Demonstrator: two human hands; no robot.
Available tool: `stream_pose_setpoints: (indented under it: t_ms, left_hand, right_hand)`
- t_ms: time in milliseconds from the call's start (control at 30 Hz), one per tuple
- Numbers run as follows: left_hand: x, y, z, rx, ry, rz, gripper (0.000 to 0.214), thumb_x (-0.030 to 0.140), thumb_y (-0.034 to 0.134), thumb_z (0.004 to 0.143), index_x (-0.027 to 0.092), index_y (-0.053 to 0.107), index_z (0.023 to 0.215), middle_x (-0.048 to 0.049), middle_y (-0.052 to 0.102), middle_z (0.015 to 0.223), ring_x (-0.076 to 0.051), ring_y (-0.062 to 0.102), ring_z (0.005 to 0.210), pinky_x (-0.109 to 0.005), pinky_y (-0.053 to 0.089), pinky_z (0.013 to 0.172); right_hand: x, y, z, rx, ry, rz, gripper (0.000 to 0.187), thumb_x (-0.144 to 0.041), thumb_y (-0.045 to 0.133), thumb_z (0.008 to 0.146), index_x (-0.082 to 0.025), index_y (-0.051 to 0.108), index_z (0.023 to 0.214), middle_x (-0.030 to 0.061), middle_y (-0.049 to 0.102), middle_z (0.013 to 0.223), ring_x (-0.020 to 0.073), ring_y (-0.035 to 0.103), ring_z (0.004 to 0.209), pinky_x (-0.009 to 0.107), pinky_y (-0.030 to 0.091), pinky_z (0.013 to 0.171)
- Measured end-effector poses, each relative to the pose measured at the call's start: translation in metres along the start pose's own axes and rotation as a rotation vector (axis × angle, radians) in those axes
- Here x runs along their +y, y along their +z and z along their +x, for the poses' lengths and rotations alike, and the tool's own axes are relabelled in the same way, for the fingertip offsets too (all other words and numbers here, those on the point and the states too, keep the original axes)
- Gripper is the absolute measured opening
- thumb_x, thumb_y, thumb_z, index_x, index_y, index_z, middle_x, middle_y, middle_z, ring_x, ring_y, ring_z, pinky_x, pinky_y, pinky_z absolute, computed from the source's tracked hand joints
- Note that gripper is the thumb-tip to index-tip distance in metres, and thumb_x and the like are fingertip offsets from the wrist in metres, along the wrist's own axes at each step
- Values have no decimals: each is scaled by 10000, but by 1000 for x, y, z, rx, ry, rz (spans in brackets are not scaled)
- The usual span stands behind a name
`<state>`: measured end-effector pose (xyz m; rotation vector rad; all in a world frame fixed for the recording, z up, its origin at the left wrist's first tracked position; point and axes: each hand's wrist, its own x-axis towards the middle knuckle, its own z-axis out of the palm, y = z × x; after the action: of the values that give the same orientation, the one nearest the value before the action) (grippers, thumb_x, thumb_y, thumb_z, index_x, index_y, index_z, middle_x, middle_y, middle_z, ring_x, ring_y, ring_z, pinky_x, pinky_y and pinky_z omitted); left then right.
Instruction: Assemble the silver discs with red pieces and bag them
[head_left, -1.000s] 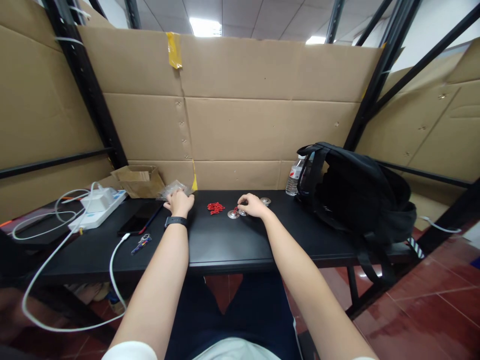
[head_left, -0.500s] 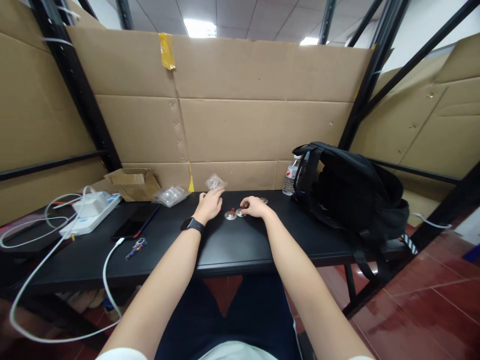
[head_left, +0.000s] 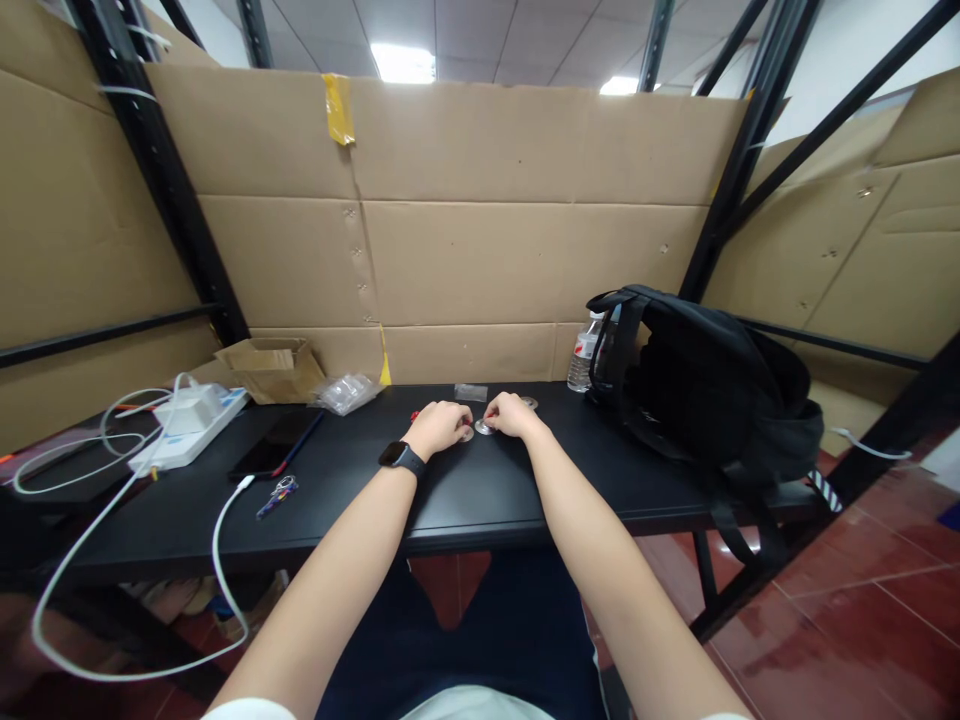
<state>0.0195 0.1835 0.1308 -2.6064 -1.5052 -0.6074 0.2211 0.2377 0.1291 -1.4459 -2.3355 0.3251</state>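
Note:
My left hand, a black watch on its wrist, rests curled on the black table, its fingers over a small silver disc and covering most of a heap of red pieces. Beside it my right hand is closed in a pinch on another small silver disc. A third silver disc lies just behind the right hand. A small clear plastic bag lies flat on the table behind both hands.
A black backpack and a water bottle stand at the right. At the left are clear bags, a cardboard box, a phone, keys, a white power strip with cables. Cardboard walls surround the table.
My left hand carried a small clear bag from the left pile to the middle, let it drop behind the discs, and came down onto the disc and red pieces. The right hand barely moved.

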Motion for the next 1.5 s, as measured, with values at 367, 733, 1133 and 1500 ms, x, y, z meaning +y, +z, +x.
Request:
stream_pose_setpoints:
  t_ms: [367,733,1133,1500]
  left_hand:
    - [-9,-5,-3,-38,-51,-74,177,177,680,812,282,800,889,-19,782,835,-201,710,794,-240,469,712]
    - [-16,-6,-4,18,-73,-184,161,126,666,792,241,758,729,-16,754,726,-178,685,710,-237,464,727]
    - [-37,10,2,323,-278,-500,165,288,602,873,191,736,874,-62,784,856,-197,724,772,-270,534,715]
    - [-27,14,7,374,-235,-716,240,385,669,838,171,738,922,-93,792,932,-211,744,846,-312,569,818]
  right_hand:
    - [-3,-1,-2,4,47,-49,97,-181,718,772,-235,792,802,55,790,892,187,712,869,233,469,716]
    - [-1,1,-1,18,33,68,81,-136,733,733,-212,753,716,55,766,812,194,693,805,256,467,736]
    - [-20,2,5,197,-83,653,166,-283,596,880,-144,685,895,84,763,880,159,700,786,245,528,691]
    - [-34,8,-6,9,-39,1211,202,-314,773,837,-175,629,866,36,713,914,141,747,723,268,610,716]
